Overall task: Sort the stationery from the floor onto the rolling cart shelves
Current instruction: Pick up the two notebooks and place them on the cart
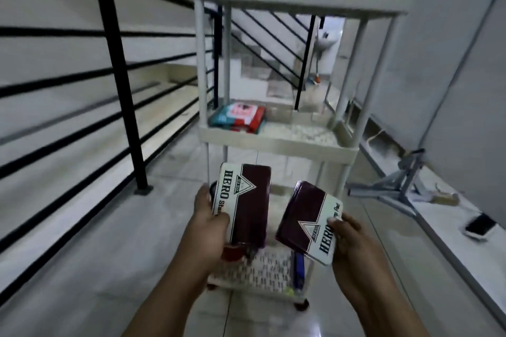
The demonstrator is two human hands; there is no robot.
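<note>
1. Each hand held one stamp-pad tin above the bottom shelf (262, 268) of the rolling cart (298, 145): the left hand (209, 216) had its fingers closed on the left tin (242, 204), gripping its near left corner, and the right hand (353, 238) had its fingers closed on the near white end of the right tin (309, 223).
2. The tins looked stiff, flat and light, probably thin metal with a smooth printed lid, so likely a little slippery; a pinch across the short edge, thumb on top, seemed the safest hold.
3. Both tins were maroon and white with "HERO" in black lettering, the right one tilted away.
4. A red-and-teal packet (238, 117) lay on the middle shelf (276, 141); a blue pen (299, 271) lay on the bottom shelf.
</note>
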